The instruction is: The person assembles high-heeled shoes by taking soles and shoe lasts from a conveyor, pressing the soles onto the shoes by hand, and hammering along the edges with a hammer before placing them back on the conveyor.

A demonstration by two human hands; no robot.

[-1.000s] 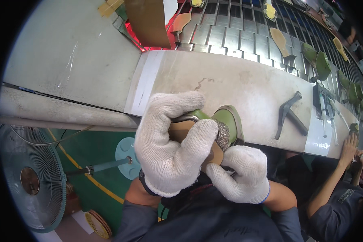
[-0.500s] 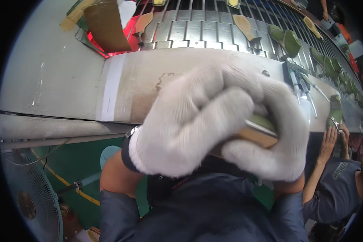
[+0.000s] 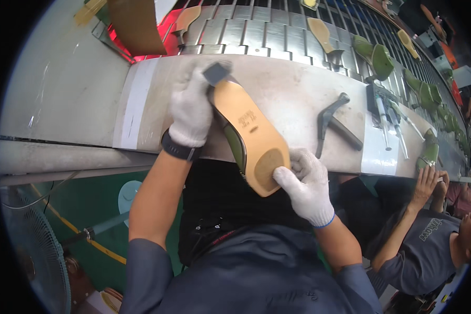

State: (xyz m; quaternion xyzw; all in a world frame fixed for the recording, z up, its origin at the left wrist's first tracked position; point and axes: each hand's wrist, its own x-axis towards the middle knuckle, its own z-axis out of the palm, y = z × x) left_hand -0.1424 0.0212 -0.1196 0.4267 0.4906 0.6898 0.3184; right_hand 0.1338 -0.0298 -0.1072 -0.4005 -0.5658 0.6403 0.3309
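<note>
A green shoe (image 3: pixel 235 142) hangs between my gloved hands, its tan sole (image 3: pixel 247 125) turned up toward me. My left hand (image 3: pixel 189 107) is closed round the heel end, beside a dark square heel (image 3: pixel 216 73). At the toe end, my right hand (image 3: pixel 304 186) grips the edge, thumb on the sole's darker oval patch and fingers curled at the side. Both gloves are white knit. Most of the upper is hidden behind the sole. On the bench right of the shoe lies a black hammer-like tool (image 3: pixel 332 120).
A dark holder (image 3: pixel 376 99) with slim white-handled tools stands on the bench (image 3: pixel 282 86). Beyond runs a slatted conveyor (image 3: pixel 256 34) carrying green shoes (image 3: pixel 378 58) and tan soles (image 3: pixel 319 35). A brown panel (image 3: pixel 137 26) hangs by red light. A fan (image 3: pixel 42 261) and co-worker (image 3: pixel 424 225) flank me.
My hands have drawn apart from their clasp around the shoe, the left moving up and left. The shoe now shows its whole sole, and the black tool is uncovered.
</note>
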